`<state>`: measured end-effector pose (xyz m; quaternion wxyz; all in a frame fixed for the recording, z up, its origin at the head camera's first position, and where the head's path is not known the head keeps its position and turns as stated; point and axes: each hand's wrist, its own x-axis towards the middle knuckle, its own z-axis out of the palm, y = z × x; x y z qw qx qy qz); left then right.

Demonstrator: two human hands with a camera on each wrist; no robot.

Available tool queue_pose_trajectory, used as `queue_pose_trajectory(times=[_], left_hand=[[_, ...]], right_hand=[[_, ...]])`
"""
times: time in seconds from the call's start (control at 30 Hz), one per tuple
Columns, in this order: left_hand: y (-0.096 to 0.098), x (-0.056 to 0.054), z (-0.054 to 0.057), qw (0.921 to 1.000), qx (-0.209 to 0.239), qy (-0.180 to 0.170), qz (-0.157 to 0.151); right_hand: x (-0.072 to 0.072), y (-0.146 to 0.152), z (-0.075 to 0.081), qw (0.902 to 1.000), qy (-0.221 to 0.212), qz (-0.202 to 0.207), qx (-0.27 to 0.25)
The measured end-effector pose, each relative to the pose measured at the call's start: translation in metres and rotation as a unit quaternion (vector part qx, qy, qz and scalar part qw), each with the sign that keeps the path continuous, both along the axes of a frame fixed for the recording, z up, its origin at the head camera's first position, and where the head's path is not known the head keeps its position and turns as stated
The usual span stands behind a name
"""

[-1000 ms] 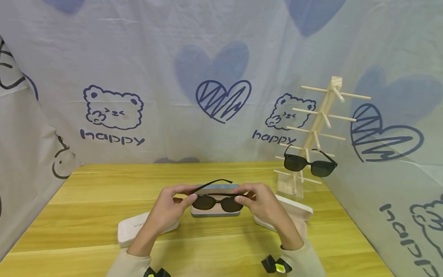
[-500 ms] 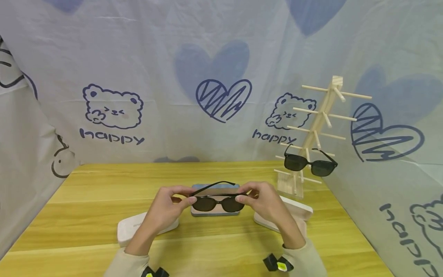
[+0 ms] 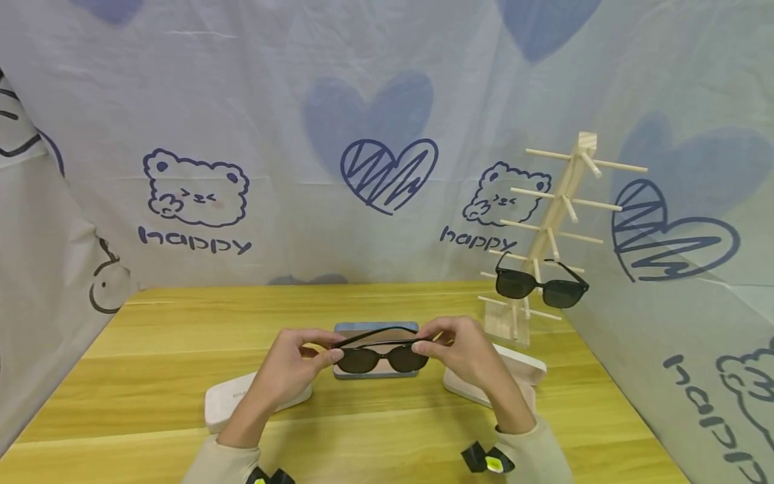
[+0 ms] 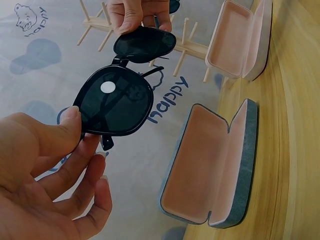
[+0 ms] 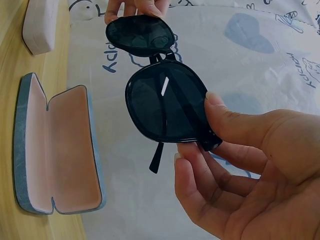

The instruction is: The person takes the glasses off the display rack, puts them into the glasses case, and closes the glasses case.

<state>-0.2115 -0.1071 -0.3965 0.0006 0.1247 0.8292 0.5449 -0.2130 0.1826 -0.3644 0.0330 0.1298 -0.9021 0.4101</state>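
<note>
A pair of black sunglasses (image 3: 359, 361) with dark lenses is held up in front of the opened blue case. My left hand (image 3: 290, 363) pinches its left end between thumb and fingers. At the opposite end my right hand (image 3: 462, 349) grips the frame the same way. Behind the lenses, the arms of the sunglasses lie folded across each other, as the right wrist view shows through the lens (image 5: 150, 105). The blue case (image 4: 190, 165) has a pink lining and nothing inside it; in the head view the sunglasses partly cover it.
A closed white glasses case (image 3: 220, 403) lies left, partly behind my left forearm. On the right, an open white case (image 3: 520, 366) sits near my right forearm. Behind it stands a wooden peg rack (image 3: 553, 215) carrying other black sunglasses (image 3: 514, 285). Printed cloth (image 3: 290, 121) encloses the wooden table (image 3: 181, 316).
The raised arm of the sunglasses has come down and folded in closer behind the lenses. Both hands keep their hold, with the sunglasses shifted very slightly downward.
</note>
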Motion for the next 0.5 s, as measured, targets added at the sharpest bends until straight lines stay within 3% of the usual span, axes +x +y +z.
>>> queue_pose_trajectory(times=[0.5], left_hand=[[-0.0018,-0.0001,-0.0012,0.9998,-0.01,0.0,-0.018]], right_hand=[[-0.0003,-0.0009,-0.0011,1.0,-0.008,-0.004,0.002]])
